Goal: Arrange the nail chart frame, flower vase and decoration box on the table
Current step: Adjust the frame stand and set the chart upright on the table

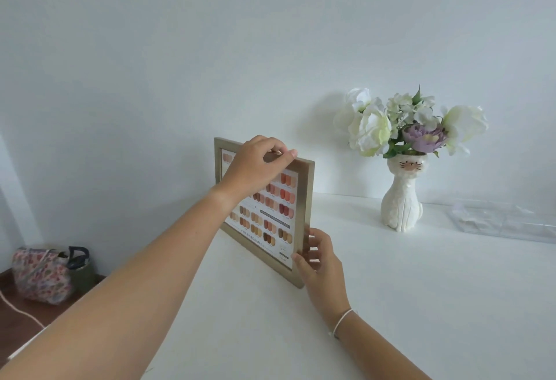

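**Nail chart frame steadied upright on the white table**

The nail chart frame [278, 214] is stood on its lower edge toward the left of the table [391, 304], its printed face angled toward the near side. It is held at two points. The left hand [255, 166] is closed over the top edge, thumb in front and fingers curled behind. The right hand [319, 256] is pinched on the near right corner, thumb on the face and fingers wrapped round the side rail. Gripping at top and corner is judged to let tilt and turn be corrected together, so that the frame can be squared and left standing; whether a rear stand is out cannot be told.

The cat-shaped flower vase [401, 199], filled with white and purple flowers, is set upright well to the right of the frame, near the wall. Farther right, at the picture's edge, a clear plastic decoration box [505, 220] lies flat on the table.

The table is plain white and smooth, with nothing else seen on it. It is backed by a bare pale wall [180, 48]. At the far left, below table level, a floral bag [42, 274] is seen on a dark wooden floor, a dark-handled item beside it.
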